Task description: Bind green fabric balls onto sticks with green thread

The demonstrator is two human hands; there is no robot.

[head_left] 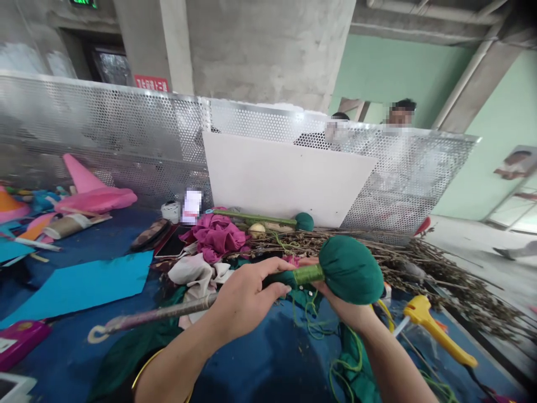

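Above the table I hold a stick (168, 313) with a round, dark green cloth-covered head (351, 270). Light green yarn (308, 274) is wound around the neck just below the head. My left hand (247, 296) is closed around the stick, thumb and forefinger pinching the dark green part beside the yarn binding. The stick's other end sticks out to the left and finishes in a pale hook. Under the head, my right hand (348, 305) supports the neck from behind; its fingers are mostly hidden. Loose green yarn (312, 319) trails beneath.
Dried plant stems (440, 280) run along the back right. A yellow glue gun (440, 330) lies right, magenta cloth (218, 235) behind my hands. Another green-headed stick (304, 221) rests before a white board (285, 179). Blue sheet (92, 285) lies left. People stand beyond the perforated screen (251, 115).
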